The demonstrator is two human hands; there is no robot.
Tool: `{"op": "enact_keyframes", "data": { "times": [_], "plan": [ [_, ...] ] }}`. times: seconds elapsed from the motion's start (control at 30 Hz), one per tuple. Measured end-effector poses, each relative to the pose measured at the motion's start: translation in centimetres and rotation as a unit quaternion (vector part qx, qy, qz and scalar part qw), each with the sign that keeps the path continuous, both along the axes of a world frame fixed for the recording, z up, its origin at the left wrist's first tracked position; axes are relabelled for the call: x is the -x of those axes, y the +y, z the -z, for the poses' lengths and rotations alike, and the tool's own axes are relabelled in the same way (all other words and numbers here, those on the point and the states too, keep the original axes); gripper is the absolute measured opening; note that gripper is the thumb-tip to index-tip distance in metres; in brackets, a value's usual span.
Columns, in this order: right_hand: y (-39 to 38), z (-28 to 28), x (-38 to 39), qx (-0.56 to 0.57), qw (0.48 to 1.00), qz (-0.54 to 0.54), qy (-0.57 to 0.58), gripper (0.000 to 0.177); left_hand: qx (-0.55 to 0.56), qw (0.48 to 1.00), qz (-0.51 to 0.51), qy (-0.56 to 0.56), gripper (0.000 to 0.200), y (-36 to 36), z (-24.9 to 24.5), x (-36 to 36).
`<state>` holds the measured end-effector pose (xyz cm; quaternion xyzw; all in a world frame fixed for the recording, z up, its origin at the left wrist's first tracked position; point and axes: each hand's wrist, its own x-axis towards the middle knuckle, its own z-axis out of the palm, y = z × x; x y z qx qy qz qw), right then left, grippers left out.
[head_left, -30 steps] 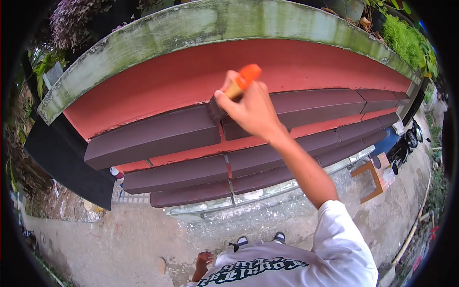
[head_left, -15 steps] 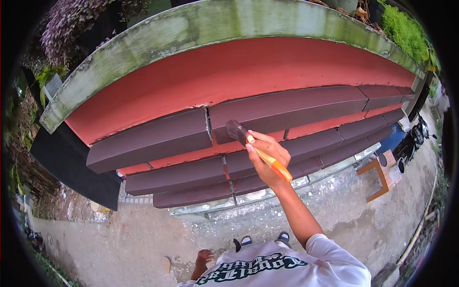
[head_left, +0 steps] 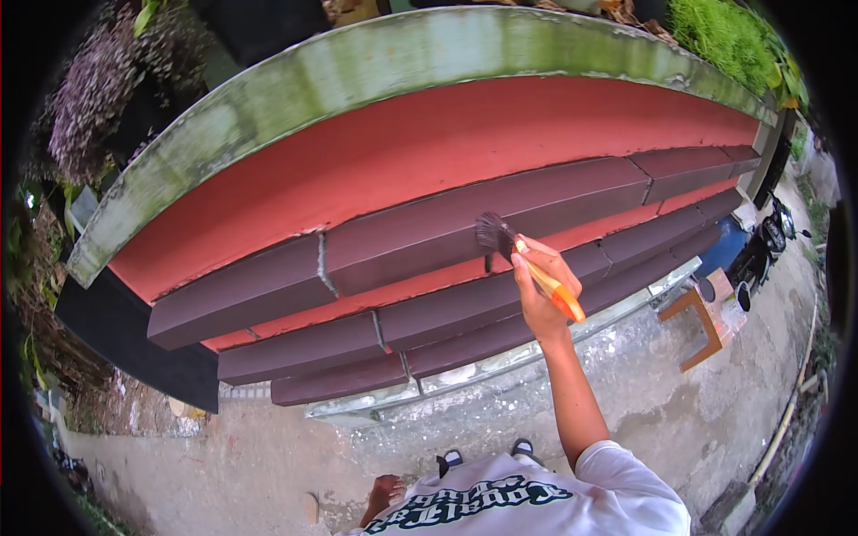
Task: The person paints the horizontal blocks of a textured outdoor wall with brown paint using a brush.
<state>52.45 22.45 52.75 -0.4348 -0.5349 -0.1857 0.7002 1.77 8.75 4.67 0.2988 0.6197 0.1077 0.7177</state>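
Right grip: I have the right grip [head_left: 541,290] raised at arm's length, fingers wrapped closed around the handle of the orange-handled paintbrush with dark bristles [head_left: 500,239].
Paintbrush: it slants up and left out of the grip. The orange end sticks out below and right of the fist, and the bristles sit just above and left of it.
Contact: the bristles touch the lower edge of the long dark-brown raised band [head_left: 402,241], the top one of the stack.
Wall: above the grip I see the red-orange painted wall [head_left: 429,143] under a mossy green-grey coping [head_left: 402,49]. More brown bands run below the grip.
Left grip: the left grip [head_left: 384,496] hangs far below and left, beside the white printed shirt [head_left: 536,500]. I cannot tell how far it is open.
Surroundings: a brown wooden stool [head_left: 702,322] stands on the grey concrete ground [head_left: 268,447], right of the grip and lower.
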Motion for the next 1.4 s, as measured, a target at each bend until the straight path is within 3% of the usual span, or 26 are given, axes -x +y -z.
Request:
{"op": "enact_keyframes", "data": {
  "times": [0.13,0.4,0.6,0.73,0.83,1.0,1.1,1.17,1.4],
  "plan": [
    [-1.1,0.7,-5.2,0.006,1.0,0.02,0.009,0.013,0.028,0.998,0.011,0.059,0.035,1.1,-0.4,-3.5],
    [-3.3,1.2,-15.4,0.0,0.995,0.084,0.053,0.016,-0.002,1.0,-0.016,0.026,0.036,0.6,-2.4,-10.2],
    [-4.6,1.6,-22.5,0.017,0.987,0.102,0.126,0.016,0.015,1.0,-0.004,0.022,0.036,-0.7,0.3,-13.1],
    [-5.1,1.9,-26.2,0.01,0.983,0.137,0.12,0.016,0.071,0.995,-0.029,0.071,0.036,-1.5,1.2,-15.0],
    [-4.8,2.5,-28.0,0.002,0.983,0.178,0.044,0.019,0.079,0.991,-0.032,0.105,0.036,-2.4,1.9,-15.5],
    [-6.4,2.5,-25.8,-0.048,0.971,0.179,0.151,0.02,0.086,0.988,-0.029,0.127,0.033,-2.7,0.3,-16.2],
    [-5.9,3.0,-23.0,0.005,0.971,0.23,0.071,0.017,0.09,0.987,-0.029,0.129,0.029,-3.6,1.4,-14.8],
    [-5.4,2.8,-19.1,0.077,0.974,0.2,0.079,0.016,0.093,0.987,-0.02,0.132,0.027,-3.1,2.4,-12.9],
    [-2.1,3.0,-6.8,0.074,0.982,0.169,0.046,0.013,0.057,0.987,-0.089,0.117,0.027,-3.1,0.7,-5.5]
  ]
}}
